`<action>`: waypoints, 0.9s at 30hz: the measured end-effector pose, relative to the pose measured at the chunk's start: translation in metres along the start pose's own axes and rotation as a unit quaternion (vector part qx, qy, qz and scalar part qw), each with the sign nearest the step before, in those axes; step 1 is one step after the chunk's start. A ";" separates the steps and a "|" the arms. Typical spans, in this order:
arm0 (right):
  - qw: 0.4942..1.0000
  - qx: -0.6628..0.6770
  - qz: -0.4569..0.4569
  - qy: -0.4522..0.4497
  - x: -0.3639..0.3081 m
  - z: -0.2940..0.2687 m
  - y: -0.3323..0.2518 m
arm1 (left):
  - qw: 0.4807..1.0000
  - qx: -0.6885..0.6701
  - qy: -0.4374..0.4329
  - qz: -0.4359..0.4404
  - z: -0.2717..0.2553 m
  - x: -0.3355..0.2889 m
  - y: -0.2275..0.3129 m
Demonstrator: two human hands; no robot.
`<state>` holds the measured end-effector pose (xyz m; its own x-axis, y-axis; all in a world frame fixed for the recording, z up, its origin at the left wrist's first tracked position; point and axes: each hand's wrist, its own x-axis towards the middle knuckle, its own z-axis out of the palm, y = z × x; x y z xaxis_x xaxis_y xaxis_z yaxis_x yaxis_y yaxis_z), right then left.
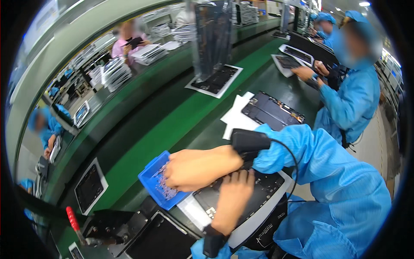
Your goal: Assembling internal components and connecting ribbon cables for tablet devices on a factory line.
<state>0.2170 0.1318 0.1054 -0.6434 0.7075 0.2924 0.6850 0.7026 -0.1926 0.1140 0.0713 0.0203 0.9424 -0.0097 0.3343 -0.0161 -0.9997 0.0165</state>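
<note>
My right hand reaches into a small blue plastic bin, its fingers curled down among tiny pale parts. Whatever the fingertips pinch is hidden by the hand. Below that forearm, my left hand lies with fingers stretched out on a dark, thin tablet-like device. This device shows small components along its edges and rests on a white sheet. Both wrists carry black strapped modules, the right one with a cable.
Left of the bin's near end stands a black fixture with a red-handled toggle clamp. Another opened device lies beyond my right arm. Further devices sit on white sheets along the green conveyor. A co-worker works at the right.
</note>
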 end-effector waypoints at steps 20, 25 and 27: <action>0.797 0.044 0.602 0.019 -0.234 0.010 -0.091 | 0.816 -0.092 0.124 -0.557 -0.023 -0.113 0.107; 0.774 0.118 0.606 0.142 -0.227 0.010 -0.105 | 0.791 -0.060 0.123 -0.596 -0.016 -0.110 0.106; 0.740 0.209 0.576 0.277 -0.229 0.004 -0.116 | 0.792 -0.047 0.167 -0.585 -0.016 -0.106 0.105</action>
<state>0.2838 -0.1113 0.0567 0.6034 0.7971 0.0245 0.4293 -0.2987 -0.8523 0.0068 -0.0328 0.0013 0.1895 0.9444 0.2689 0.7637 -0.3139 0.5642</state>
